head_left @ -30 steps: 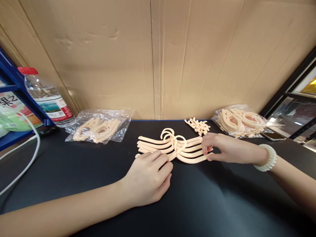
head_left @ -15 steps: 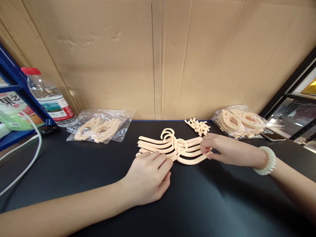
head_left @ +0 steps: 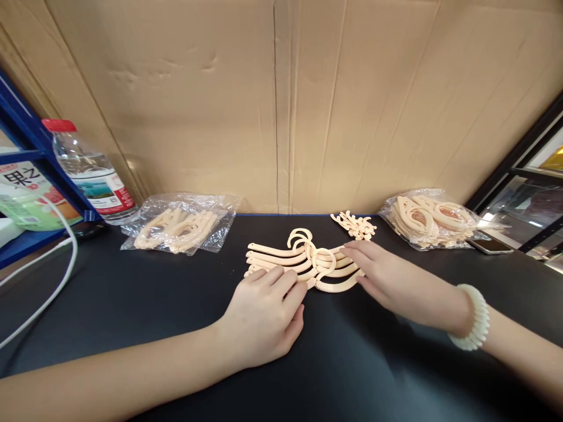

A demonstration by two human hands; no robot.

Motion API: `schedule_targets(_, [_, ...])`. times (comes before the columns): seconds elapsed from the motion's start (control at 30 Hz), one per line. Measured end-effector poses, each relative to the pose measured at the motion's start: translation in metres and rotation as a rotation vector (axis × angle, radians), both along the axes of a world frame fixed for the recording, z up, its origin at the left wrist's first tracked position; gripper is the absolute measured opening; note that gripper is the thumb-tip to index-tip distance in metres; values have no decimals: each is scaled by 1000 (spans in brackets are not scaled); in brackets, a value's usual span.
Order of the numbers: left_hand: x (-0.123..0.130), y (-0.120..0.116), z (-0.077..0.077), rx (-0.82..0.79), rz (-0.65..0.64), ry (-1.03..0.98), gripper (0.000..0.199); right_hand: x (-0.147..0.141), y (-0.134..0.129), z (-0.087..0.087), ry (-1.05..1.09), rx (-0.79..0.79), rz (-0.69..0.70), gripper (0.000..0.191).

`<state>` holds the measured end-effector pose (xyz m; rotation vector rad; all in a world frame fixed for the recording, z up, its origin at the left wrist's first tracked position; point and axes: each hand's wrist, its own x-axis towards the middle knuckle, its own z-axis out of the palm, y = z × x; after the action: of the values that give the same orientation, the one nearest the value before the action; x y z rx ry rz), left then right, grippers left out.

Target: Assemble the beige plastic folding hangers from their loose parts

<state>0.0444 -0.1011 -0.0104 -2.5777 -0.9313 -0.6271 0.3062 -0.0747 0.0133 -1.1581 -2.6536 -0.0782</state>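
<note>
Several cream plastic clothes hangers (head_left: 338, 287) lie in an overlapping row on the black table, arms pointing left and right, hooks crowded in the middle. My left hand (head_left: 266, 313) rests at the front left of the row, its curled fingers closed on the nearest hanger's left arm, which they largely cover. Over the right ends of the hangers lies my right hand (head_left: 391, 281), fingers stretched out and thumb apart, touching several arms. A pale beaded bracelet circles the right wrist. Just behind that hand is a heap of small cream plastic pieces (head_left: 354, 224).
Clear plastic bags of hanger parts lie at the back left (head_left: 180, 228) and back right (head_left: 428, 220). A phone (head_left: 491, 245) is beside the right bag. A red-capped water bottle (head_left: 94, 176) and a white cable (head_left: 73, 258) are at left. Cardboard (head_left: 197, 105) stands behind.
My right hand has shifted left and its fingers have stretched out across the hangers' right ends. The left hand stays in place on the row. The view has tilted slightly.
</note>
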Motion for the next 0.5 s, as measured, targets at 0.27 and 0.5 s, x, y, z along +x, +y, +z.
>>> schedule_targets(0.27, [1, -8, -2, -259, 82, 43, 59, -20, -20, -14, -136, -219, -85, 73])
schedule_targets(0.5, [-3, 3, 1, -465, 162, 140, 74, -32, -17, -16, -123, -323, -155, 82])
